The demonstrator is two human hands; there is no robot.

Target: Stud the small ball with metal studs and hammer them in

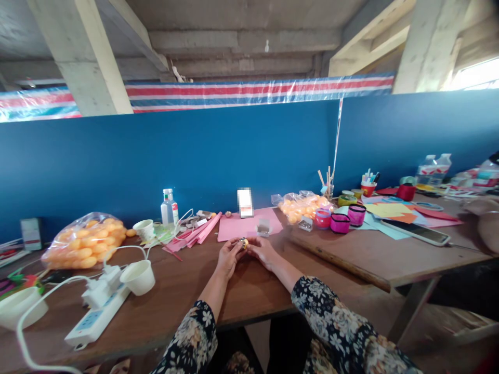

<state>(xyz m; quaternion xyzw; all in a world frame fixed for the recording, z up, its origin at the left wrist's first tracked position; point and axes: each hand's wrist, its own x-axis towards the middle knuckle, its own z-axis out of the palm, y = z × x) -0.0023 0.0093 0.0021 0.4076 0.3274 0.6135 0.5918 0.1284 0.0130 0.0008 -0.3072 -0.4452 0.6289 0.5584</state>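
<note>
My left hand (231,255) and my right hand (263,252) meet over the brown table, fingers closed around a small yellow-orange ball with dark markings (244,243). Fingertips of both hands touch the ball and cover part of it. Just beyond them lies a pink paper sheet (230,227), and on it rests a small clear packet (263,228) with greyish contents. At the back of the sheet stands a white upright card or screen (245,203), partly blurred.
Orange balls fill a plastic bag (83,241) at left and another bag (306,205) right of centre. A power strip (97,317) with white cables and a paper cup (138,277) occupy the left front. A wooden stick (343,262) and a phone (415,231) lie at right.
</note>
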